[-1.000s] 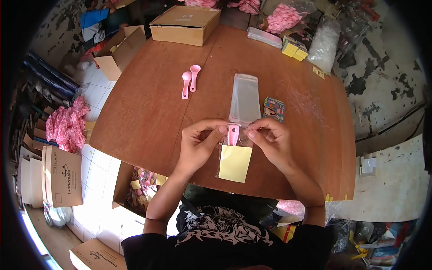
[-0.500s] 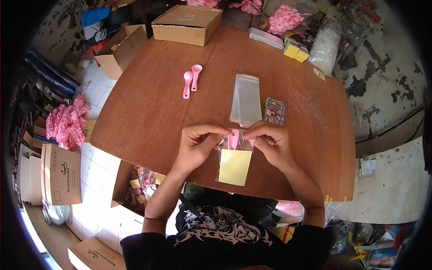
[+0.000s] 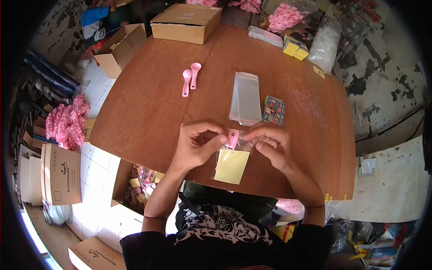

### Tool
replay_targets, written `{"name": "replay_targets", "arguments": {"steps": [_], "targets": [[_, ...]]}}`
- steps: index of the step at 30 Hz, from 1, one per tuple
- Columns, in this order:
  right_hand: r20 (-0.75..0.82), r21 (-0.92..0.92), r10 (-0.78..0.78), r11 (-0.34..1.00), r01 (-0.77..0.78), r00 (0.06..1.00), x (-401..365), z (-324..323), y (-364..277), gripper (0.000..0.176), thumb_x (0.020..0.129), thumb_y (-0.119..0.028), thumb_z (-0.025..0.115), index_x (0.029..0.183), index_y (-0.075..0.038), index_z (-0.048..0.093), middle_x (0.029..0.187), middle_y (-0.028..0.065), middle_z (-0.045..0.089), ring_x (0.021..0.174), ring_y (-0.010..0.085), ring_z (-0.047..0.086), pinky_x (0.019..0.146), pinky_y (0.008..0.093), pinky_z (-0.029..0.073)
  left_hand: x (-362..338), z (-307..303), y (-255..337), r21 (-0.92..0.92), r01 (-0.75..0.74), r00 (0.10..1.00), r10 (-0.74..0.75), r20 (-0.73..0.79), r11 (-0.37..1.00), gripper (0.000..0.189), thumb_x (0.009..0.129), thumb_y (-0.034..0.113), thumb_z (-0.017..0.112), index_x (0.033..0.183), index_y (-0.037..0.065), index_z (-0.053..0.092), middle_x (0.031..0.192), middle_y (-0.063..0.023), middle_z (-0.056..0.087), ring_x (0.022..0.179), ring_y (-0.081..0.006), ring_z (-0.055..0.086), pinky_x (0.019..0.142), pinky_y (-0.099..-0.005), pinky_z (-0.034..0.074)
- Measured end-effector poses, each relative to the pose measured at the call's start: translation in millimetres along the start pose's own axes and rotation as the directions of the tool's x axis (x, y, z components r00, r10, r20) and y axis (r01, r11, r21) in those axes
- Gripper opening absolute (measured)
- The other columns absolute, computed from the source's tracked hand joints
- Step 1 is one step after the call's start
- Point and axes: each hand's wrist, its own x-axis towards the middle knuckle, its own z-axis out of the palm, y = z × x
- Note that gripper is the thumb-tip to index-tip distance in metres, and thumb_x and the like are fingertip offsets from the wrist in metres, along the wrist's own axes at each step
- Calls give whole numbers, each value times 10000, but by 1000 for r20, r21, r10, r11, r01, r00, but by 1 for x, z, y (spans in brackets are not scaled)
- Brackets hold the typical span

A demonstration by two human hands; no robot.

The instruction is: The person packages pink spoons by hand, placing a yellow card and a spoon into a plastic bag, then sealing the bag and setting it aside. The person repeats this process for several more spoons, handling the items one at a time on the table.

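A clear plastic bag (image 3: 244,146) hangs between my two hands over the near edge of the table. Inside it are a pink spoon (image 3: 232,139), whose holed handle end shows at the top, and a plain yellow card (image 3: 231,166) that hides the rest of the spoon. My left hand (image 3: 198,144) pinches the bag's upper left corner beside the handle. At the upper right edge, my right hand (image 3: 272,143) has its curled fingers on the plastic, thumb lower. Beyond my hands lie a stack of clear bags (image 3: 245,96) and a stack of printed cards (image 3: 274,110).
Two pink spoons (image 3: 191,78) lie left of the bag stack. A closed cardboard box (image 3: 184,24) sits at the table's far edge; more bags (image 3: 265,35) and yellow cards (image 3: 295,47) are far right. An open carton (image 3: 121,184) of filled packets stands below the left edge.
The bag has shifted slightly left, its lower end swinging left. My left thumb has risen towards the spoon handle, and my right thumb and fingers have parted somewhat.
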Motion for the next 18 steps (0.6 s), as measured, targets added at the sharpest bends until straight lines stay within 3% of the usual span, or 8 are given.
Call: {"name": "replay_targets", "arguments": {"steps": [2,4,8,10,12,14,16,18], "targets": [[-18,53,-38,998,39,999,-1,6,2,147,853,86,678,993,42,672,999,95,666,858,96,653,726,233,555,-2,1,0,33,40,999,-39,-9,999,127,824,-49,749,937,-53,690,953,-115,711,846,-157,713,710,-260,590],[-36,-90,2,996,-5,999,-2,9,1,195,818,30,773,975,31,656,988,87,661,852,101,674,721,239,583,-4,-3,2,145,56,998,-55,-8,988,233,745,-21,842,911,-45,680,937,-101,713,813,-158,722,703,-252,595],[91,-109,69,992,-59,993,-2,5,-1,215,815,-51,805,961,-2,654,966,66,680,816,120,696,688,250,575,-41,-24,38,377,171,985,-164,-52,910,204,732,9,855,875,3,710,895,-85,724,774,-138,715,689,-247,594],[130,-442,-34,893,89,991,16,-7,-8,169,837,-77,783,939,-8,667,900,71,690,772,138,697,658,258,561,-69,-48,53,480,87,995,-96,-6,873,187,740,-29,828,884,2,712,893,-92,725,778,-146,718,676,-246,581],[65,-673,-14,738,54,998,31,-25,8,127,826,-81,754,937,-49,700,851,89,698,743,194,694,609,317,537,-102,-78,63,619,117,991,-130,-24,776,173,738,-60,803,870,-4,705,879,-93,719,749,-153,706,635,-255,557],[137,-865,-11,485,125,990,49,-57,38,133,793,-140,771,898,-71,728,860,94,711,724,221,694,612,355,529,-143,-111,65,668,324,946,-255,-202,671,279,700,-81,799,944,-3,689,970,-107,707,796,-174,690,653,-282,541],[167,-861,103,500,94,981,64,-73,51,128,782,-162,770,863,-70,735,841,104,714,712,232,694,617,365,525,-156,-121,80,812,343,939,-175,-295,472,447,643,-75,820,1051,11,659,1106,-112,672,875,-194,665,719,-309,539],[202,-856,211,512,68,956,76,-76,55,132,772,-185,769,829,-69,742,821,114,717,699,243,693,622,375,521,-172,-133,87,831,380,925,-167,-341,406,538,644,-47,820,1140,27,625,1222,-122,621,973,-228,642,789,-338,533]]}}
